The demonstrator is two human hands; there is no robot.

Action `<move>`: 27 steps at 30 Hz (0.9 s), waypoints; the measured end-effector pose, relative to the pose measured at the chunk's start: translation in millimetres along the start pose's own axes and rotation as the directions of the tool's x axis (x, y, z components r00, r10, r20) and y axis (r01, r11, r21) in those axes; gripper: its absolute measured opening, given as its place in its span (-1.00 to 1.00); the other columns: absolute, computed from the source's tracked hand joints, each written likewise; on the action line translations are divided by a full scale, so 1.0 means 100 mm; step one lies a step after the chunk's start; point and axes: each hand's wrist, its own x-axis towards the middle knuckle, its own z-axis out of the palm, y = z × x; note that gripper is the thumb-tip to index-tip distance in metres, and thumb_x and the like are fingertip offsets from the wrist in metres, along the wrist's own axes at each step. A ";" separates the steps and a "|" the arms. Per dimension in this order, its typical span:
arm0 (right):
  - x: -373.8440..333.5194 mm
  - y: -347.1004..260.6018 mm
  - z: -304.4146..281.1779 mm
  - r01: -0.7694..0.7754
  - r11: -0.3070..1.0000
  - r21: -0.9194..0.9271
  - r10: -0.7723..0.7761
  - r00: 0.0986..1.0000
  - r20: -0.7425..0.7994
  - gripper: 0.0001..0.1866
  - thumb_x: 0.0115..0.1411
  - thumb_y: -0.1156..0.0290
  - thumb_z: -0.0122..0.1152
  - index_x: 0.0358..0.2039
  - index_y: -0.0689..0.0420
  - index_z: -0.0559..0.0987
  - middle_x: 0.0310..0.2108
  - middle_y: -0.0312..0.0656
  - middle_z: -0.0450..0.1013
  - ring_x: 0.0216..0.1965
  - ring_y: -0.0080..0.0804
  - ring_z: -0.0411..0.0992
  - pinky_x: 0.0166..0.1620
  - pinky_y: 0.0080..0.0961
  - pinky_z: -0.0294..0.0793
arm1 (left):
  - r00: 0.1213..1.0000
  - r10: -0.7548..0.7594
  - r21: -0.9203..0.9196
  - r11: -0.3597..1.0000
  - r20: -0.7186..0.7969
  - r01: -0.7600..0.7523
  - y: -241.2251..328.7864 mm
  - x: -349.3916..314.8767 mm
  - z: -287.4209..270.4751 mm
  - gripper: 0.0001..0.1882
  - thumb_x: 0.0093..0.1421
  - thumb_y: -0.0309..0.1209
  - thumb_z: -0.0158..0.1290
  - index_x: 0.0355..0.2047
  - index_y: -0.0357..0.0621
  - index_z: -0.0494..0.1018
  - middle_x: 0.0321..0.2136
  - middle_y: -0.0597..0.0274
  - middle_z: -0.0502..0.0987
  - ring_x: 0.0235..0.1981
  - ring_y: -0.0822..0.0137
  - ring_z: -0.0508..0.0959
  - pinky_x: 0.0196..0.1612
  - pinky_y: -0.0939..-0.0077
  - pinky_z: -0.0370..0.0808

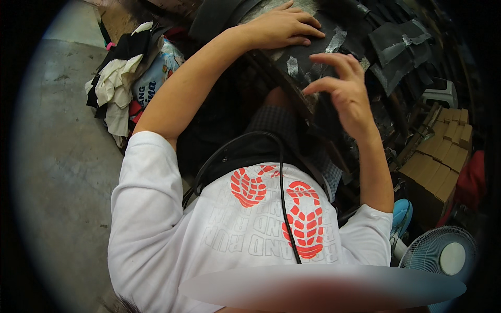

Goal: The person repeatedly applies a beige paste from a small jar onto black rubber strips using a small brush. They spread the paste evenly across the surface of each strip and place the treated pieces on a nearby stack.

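Observation:
My left hand (284,27) lies palm down on a dark worktop (308,55), its fingers stretched out over the surface. Just to the right, my right hand (345,86) is raised by the worktop's near edge. Its thumb and forefinger are apart in a curved shape, and I see nothing between them; the other fingers are partly hidden. Whitish, shiny patches mark the dark surface between and beside the hands. Past the right hand lie several black sheet-like pieces (399,49), loosely stacked.
On the left, pale and black cloths (117,83) are heaped beside a printed bag (151,83) on the concrete floor (57,156). Several cardboard boxes (436,161) are stacked at right, below a grey plastic stool (441,94). A fan (438,253) stands at lower right. A black cable (282,198) crosses my shirt.

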 end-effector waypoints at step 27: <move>1.85 0.99 -0.86 -0.465 0.596 -0.654 0.506 0.851 -0.144 -0.25 -0.01 -0.48 0.21 -0.05 -0.14 0.73 0.09 -0.13 0.53 0.21 0.01 0.35 0.27 0.32 0.16 | 0.680 -0.554 -0.700 0.709 -0.479 0.084 -1.04 1.29 -0.12 -0.50 0.38 -0.29 0.14 0.18 -0.41 0.37 -0.13 0.04 0.63 -0.11 0.24 0.62 -0.02 0.41 0.56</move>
